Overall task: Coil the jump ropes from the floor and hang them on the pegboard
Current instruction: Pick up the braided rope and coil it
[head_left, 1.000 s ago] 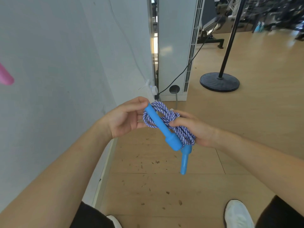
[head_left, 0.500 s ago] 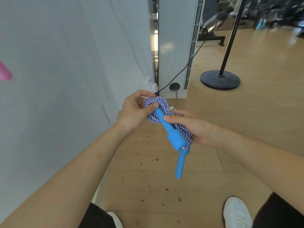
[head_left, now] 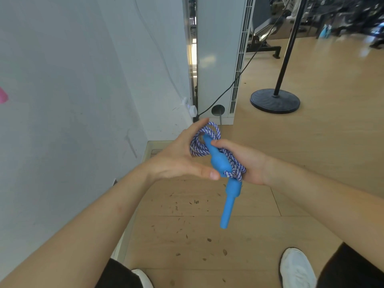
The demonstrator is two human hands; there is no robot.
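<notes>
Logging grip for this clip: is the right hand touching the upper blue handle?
Touching. In the head view the right hand lays its thumb across the upper blue handle while gripping the coiled rope.

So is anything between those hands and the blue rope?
Nothing visible. The right hand grips the coiled rope, and the left hand lies open against its loops. The pegboard is out of view, so that path can't be judged.

the right hand [head_left: 249, 163] hides its fingers behind the coiled jump rope [head_left: 196, 146]; a pink object [head_left: 3, 96] is cut by the left edge; the pole of the black stand [head_left: 275, 99] runs off the top; the far gym gear [head_left: 342, 15] is blurred
</notes>
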